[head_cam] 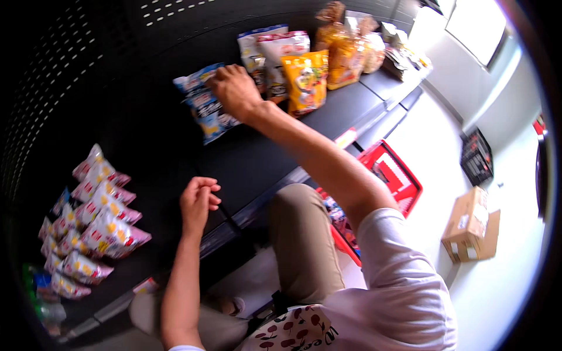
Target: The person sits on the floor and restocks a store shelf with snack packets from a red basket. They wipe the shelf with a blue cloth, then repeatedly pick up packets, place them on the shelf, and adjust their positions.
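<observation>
My right hand (235,90) is on the upper right part of a blue snack bag (206,107), its fingers bent over the bag's edge. The bag stands on a black metal shelf (175,162), leaning a little. Just right of that hand stand a white snack bag with a blue top (252,50), a white one with a red top (283,46) and a yellow snack bag (306,81). My left hand (199,199) hovers above the shelf near its front edge, fingers loosely curled, nothing in it. Whether the right fingertips pinch the bag is partly hidden.
Rows of white and pink snack bags (114,234) stand at the left of the shelf. Bread-like packs in clear wrap (347,57) stand at the back right. A red plastic basket (410,188) holding packets is on the floor beside my knee. Farther right are a cardboard box (465,223) and a black crate (477,156).
</observation>
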A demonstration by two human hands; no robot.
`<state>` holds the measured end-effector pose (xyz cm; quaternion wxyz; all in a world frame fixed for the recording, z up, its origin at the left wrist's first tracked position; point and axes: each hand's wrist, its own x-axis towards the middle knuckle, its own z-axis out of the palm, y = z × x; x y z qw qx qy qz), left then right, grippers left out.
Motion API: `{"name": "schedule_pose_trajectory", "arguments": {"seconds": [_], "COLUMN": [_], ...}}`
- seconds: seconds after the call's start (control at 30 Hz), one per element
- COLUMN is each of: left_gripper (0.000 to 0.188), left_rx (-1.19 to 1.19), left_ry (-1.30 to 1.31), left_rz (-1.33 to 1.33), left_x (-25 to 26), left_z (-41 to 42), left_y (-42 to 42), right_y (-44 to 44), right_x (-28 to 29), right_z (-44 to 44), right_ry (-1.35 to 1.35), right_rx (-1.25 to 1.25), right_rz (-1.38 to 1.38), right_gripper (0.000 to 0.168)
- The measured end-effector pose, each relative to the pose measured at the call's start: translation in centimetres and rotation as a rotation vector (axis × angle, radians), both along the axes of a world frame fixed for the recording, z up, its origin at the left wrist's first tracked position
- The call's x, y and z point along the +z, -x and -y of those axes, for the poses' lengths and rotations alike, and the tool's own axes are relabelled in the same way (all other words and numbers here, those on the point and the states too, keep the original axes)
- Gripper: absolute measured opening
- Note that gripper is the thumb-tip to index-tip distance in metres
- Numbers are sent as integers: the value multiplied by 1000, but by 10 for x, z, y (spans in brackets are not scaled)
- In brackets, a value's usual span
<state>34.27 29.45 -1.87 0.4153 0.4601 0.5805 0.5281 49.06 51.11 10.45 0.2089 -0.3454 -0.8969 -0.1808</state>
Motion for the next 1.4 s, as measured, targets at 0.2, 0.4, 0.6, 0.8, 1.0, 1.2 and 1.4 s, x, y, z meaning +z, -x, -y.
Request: {"name": "schedule_pose_trajectory", "arguments": {"seconds": [0.2, 0.4, 0.6, 0.8, 1.0, 1.2, 1.4], "left_gripper": [17, 18, 20, 19, 19, 18, 17], "left_rx": [3, -7, 16, 13, 8, 14, 31], "left_ry": [-23, -20, 13, 15, 13, 2, 1], "left_rz": [-63, -90, -118, -131, -147, -141, -148], "left_x": [0, 8, 13, 8, 6, 8, 9], "left_z": [0, -1, 5, 3, 2, 6, 5], "left_y": [1, -8, -5, -6, -3, -6, -9], "right_y": [-30, -120, -252, -373, -442, -454, -452], "right_x": [-2, 17, 18, -43, -170, -254, -309], "right_z": [22, 55, 118, 175, 168, 144, 129], "right_ry": [-165, -137, -49, 148, 176, 142, 232], "right_rx": [238, 135, 27, -470, -687, -779, -823], "right_rz": [-210, -357, -527, -445, -287, -155, -141], "right_gripper": [20, 16, 15, 11, 9, 10, 11]}}
